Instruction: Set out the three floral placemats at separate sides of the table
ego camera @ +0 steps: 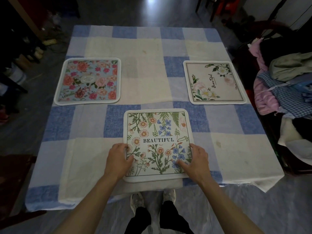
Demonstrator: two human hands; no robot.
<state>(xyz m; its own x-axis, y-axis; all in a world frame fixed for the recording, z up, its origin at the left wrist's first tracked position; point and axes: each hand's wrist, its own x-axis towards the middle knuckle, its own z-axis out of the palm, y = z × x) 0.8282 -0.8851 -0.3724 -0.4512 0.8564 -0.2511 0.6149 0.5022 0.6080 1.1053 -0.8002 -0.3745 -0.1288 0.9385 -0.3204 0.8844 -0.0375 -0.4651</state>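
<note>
Head view showed the task nearly done: the rose placemat [87, 81] lay at the tabletop's [148, 68] left edge, the cream placemat [214, 82] at its right edge, and the daisy placemat [157, 144] at the near edge, the left hand [118, 160] and right hand [195, 160] pressing it flat, fingers spread.

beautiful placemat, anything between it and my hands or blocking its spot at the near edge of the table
Nothing visible does. The left hand and right hand already rest on the BEAUTIFUL placemat, which lies flat on the checked tablecloth at the near side. The rose placemat and cream placemat lie well apart, left and right.
</note>
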